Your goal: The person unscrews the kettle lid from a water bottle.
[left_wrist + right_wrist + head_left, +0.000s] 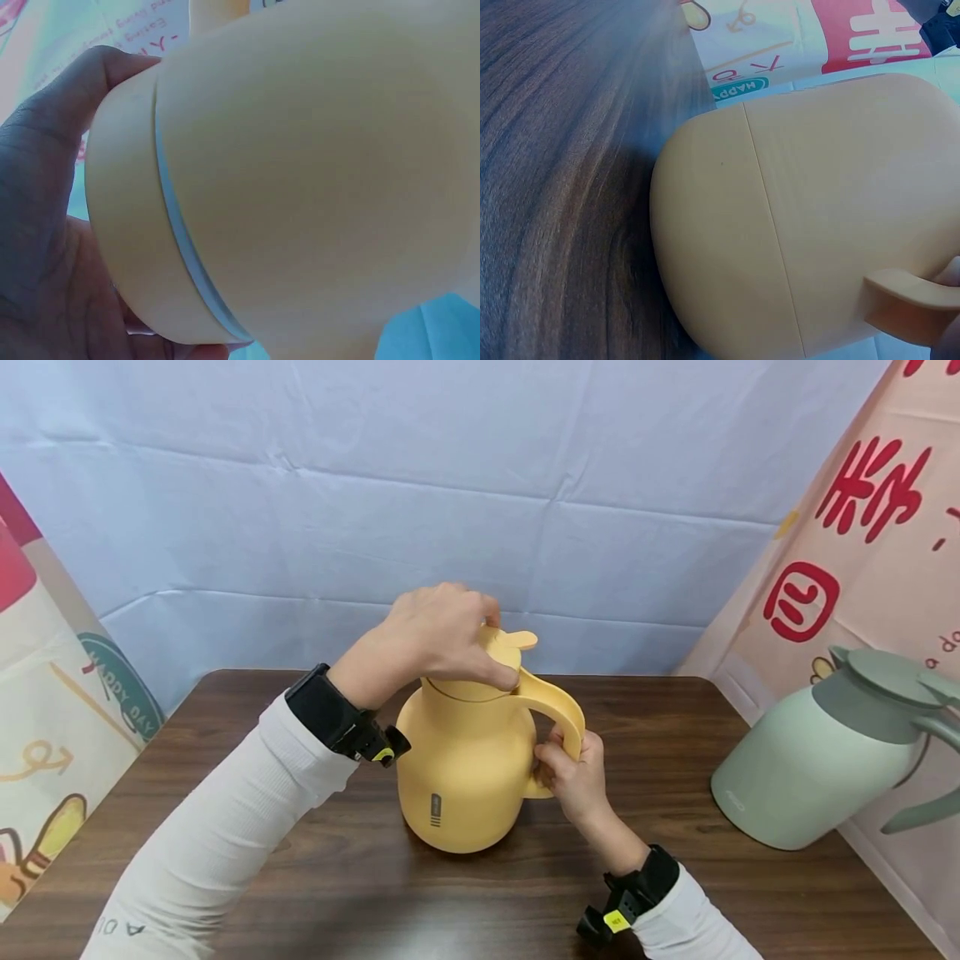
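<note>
A yellow thermal jug (465,752) stands upright on the dark wooden table in the head view. My left hand (438,635) grips its lid (498,647) from above, thumb on the near side and fingers curled over the far side. In the left wrist view a pale slit (184,225) shows between the lid (124,202) and the body (315,150). On the jug's right side, my right hand (581,777) holds the lower part of the curved handle (557,703). The right wrist view shows the jug's base (705,225) against the tabletop and the handle's lower end (907,296).
A pale green thermal jug (821,760) with a grey-green lid stands at the table's right side. The wooden table (337,877) ends at a light blue cloth (300,527) behind. Printed cloths hang at left (60,693) and right (892,568).
</note>
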